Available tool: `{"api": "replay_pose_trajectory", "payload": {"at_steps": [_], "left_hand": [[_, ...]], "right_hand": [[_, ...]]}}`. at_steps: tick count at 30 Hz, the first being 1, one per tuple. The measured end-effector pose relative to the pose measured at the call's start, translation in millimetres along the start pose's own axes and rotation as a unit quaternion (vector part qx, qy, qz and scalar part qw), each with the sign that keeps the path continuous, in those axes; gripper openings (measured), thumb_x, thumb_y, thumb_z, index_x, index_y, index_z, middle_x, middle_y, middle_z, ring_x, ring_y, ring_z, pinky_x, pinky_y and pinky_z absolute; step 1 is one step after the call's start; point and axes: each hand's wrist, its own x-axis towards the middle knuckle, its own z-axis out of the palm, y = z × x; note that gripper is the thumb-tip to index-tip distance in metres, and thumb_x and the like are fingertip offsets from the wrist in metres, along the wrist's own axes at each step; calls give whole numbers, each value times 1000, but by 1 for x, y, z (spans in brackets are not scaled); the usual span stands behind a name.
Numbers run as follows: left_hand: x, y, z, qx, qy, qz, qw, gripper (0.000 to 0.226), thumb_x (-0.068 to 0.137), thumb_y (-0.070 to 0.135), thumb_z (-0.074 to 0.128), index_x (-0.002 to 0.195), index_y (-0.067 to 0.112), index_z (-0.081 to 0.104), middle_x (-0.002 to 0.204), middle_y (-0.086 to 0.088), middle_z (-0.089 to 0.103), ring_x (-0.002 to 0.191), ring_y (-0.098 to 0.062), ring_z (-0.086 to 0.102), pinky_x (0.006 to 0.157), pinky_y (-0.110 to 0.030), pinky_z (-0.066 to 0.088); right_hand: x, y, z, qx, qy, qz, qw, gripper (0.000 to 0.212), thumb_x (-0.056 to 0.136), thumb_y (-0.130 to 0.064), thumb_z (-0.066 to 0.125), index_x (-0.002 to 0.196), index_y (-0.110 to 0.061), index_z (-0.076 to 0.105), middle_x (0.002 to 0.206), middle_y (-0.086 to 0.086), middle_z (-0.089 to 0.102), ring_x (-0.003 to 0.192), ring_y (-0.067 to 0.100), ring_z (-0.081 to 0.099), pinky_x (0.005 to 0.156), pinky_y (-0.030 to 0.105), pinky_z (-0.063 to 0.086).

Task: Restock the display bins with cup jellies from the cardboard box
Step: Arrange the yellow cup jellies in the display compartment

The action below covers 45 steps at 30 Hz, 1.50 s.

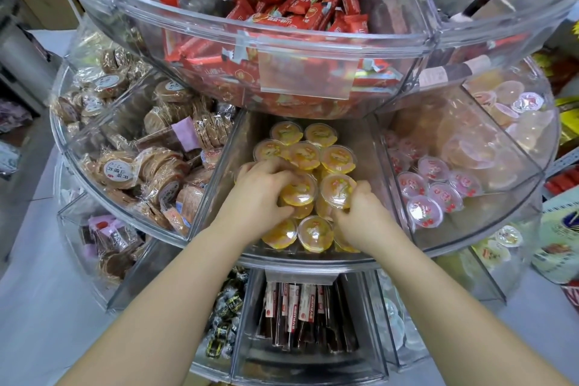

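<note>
Single view, head-worn, wide-angle. Looks forward and steeply down onto a tiered round display of clear bins (pixel 313 257). Close range: both forearms enter from the bottom edge and reach to mid-frame. Top tier fills the upper frame, middle tier crosses the centre, lowest tier sits bottom centre. Edges bow with lens distortion. Floor shows at lower left. No second view, so no overlap.
</note>
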Motion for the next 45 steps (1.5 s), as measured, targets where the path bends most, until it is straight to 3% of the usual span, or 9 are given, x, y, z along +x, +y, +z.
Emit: {"api": "replay_pose_trajectory", "payload": {"at_steps": [7, 10, 13, 22, 30, 35, 37, 40, 45], "left_hand": [[4, 2, 3, 34, 12, -10, 999, 55, 63, 39, 80, 108, 15, 59, 116, -2, 53, 109, -25, 49, 97, -40, 31], [1, -2, 2, 19, -19, 13, 1000, 58, 64, 27, 80, 117, 21, 55, 128, 3, 50, 120, -22, 43, 101, -41, 25], [0, -3, 4, 8, 1, 8, 1000, 51, 69, 11, 70, 117, 22, 57, 126, 4, 54, 120, -21, 45, 104, -40, 23], [3, 0, 7, 70, 17, -10, 997, 51, 69, 21, 72, 117, 19, 55, 125, -1, 52, 115, -25, 43, 96, -39, 30], [0, 2, -2, -1, 1, -18, 1000, 57, 68, 25, 77, 121, 21, 55, 127, 0, 50, 116, -22, 42, 100, -39, 35], [-23, 10, -28, -92, 56, -10, 994, 49, 74, 17, 74, 119, 25, 57, 119, 7, 54, 113, -7, 47, 96, -16, 34], [-49, 9, -40, -164, 106, -30, 980, 40, 77, 16, 73, 111, 32, 60, 110, 18, 59, 104, 3, 52, 92, -5, 35], [-107, 3, -49, -272, 198, -106, 936, 25, 80, 26, 69, 101, 39, 64, 101, 18, 66, 97, 1, 61, 86, -9, 44], [-223, -24, -23, -349, 311, -287, 836, 22, 78, 21, 63, 83, 42, 68, 89, 17, 71, 83, 3, 65, 76, -4, 46]], "right_hand": [[-1, -3, 1, -5, 8, -5, 1000, 46, 88, -28, 60, 116, -4, 33, 90, 3, 49, 78, 21, 48, 49, 23, 32], [-2, -1, 1, 15, 15, -17, 1000, 50, 88, -19, 59, 126, -6, 30, 113, 11, 57, 96, 28, 55, 68, 26, 35], [-2, -2, -1, 15, 8, -16, 1000, 40, 90, -13, 53, 122, -4, 32, 113, 14, 58, 82, 22, 48, 65, 27, 33], [0, -4, -2, -3, 2, -13, 1000, 38, 90, -16, 55, 119, -4, 32, 111, 15, 59, 94, 30, 59, 66, 30, 38], [-2, -2, -3, 34, -10, -11, 999, 52, 88, -16, 59, 129, -5, 29, 121, 13, 56, 107, 28, 56, 75, 28, 41], [-30, 0, -22, 24, -21, -58, 998, 76, 88, -17, 58, 147, -12, 10, 138, 7, 47, 124, 23, 48, 94, 25, 37], [-51, 2, -30, -33, 20, -138, 990, 70, 88, -20, 58, 145, -14, 17, 140, 0, 43, 128, 17, 41, 91, 13, 26], [-81, -18, -29, -44, 60, -272, 959, 48, 87, -21, 60, 132, -21, 40, 118, -14, 46, 110, 1, 44, 82, 4, 26], [-130, -71, 46, 28, -163, -391, 905, 29, 87, -35, 56, 115, -35, 51, 106, -22, 56, 97, -3, 50, 83, 11, 39]]}}
